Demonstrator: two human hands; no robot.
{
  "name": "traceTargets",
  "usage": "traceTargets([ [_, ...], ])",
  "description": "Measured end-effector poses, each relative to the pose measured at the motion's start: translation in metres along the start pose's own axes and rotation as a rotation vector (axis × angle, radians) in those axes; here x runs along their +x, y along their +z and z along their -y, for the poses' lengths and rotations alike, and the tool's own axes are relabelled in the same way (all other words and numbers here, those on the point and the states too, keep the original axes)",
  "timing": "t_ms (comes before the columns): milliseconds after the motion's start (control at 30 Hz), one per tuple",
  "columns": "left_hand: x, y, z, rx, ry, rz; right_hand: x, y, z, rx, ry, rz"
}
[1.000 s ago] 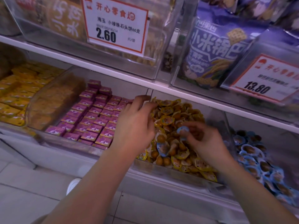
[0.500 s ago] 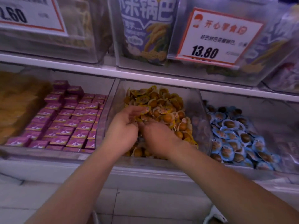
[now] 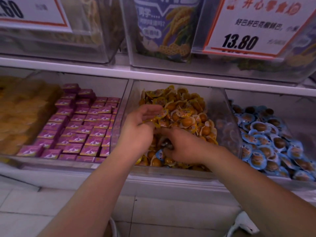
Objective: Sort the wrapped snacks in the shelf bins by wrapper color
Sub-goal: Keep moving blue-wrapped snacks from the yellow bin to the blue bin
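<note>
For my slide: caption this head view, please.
Both hands dig through yellow-wrapped snacks; one blue-wrapped stray remains.

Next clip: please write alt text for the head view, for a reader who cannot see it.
Both hands dig in a clear shelf bin of yellow-wrapped round snacks: the left hand cups several, the right hand reaches beside one stray blue-wrapped snack. Neighbouring bins hold purple wrapped blocks and blue-wrapped round snacks.
</note>
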State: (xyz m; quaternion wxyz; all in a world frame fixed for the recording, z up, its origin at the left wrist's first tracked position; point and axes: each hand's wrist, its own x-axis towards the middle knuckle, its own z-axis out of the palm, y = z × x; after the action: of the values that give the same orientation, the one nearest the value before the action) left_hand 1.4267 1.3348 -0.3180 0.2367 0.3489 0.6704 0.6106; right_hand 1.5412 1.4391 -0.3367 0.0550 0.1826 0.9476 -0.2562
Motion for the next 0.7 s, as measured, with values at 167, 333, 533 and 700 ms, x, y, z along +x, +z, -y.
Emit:
traceTargets([
  [167, -0.001, 0.002, 0.004, 0.007, -0.013, 0.01, -0.002, -0.001, 0.0, -0.054, 0.001, 0.095],
  [333, -0.004, 0.002, 0.001, 0.038, 0.021, 0.037, -0.003, 0.002, 0.003, 0.06, -0.007, -0.108],
  [533, -0.007, 0.002, 0.005, 0.198, -0.007, 0.222, -0.022, -0.021, 0.009, 0.326, 0.062, -0.522],
  [700, -0.011, 0.005, 0.013, 0.457, -0.043, 0.516, -0.068, -0.056, 0.013, 0.287, 0.019, -0.842],
])
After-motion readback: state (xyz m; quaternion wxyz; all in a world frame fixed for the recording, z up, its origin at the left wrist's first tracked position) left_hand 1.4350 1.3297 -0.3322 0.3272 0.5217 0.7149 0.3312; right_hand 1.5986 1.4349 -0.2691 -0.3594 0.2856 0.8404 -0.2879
